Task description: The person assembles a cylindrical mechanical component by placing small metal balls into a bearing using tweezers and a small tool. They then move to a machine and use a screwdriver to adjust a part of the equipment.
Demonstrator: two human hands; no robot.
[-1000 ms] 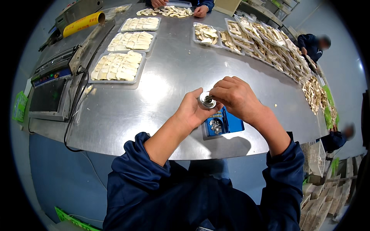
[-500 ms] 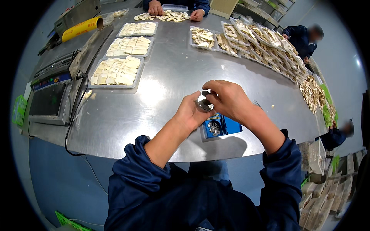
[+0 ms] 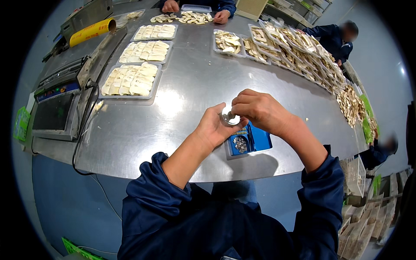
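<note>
**Head view: both hands on a small metal roll**

Head camera shows, at centre frame, the left hand (image 3: 214, 128) and right hand (image 3: 255, 110) closed together on a small round metal roll (image 3: 229, 117), pinched between their fingers above the table (image 3: 190, 86). Neither hand is nearer; its axis cannot be told. Just below the hands a blue box (image 3: 256, 138) of small metal pieces sits at the table's near edge. Bare steel lies left and ahead. Farther off, upper left, trays (image 3: 132, 80) of pale slices; another person's hands (image 3: 171, 6) at top.
</note>
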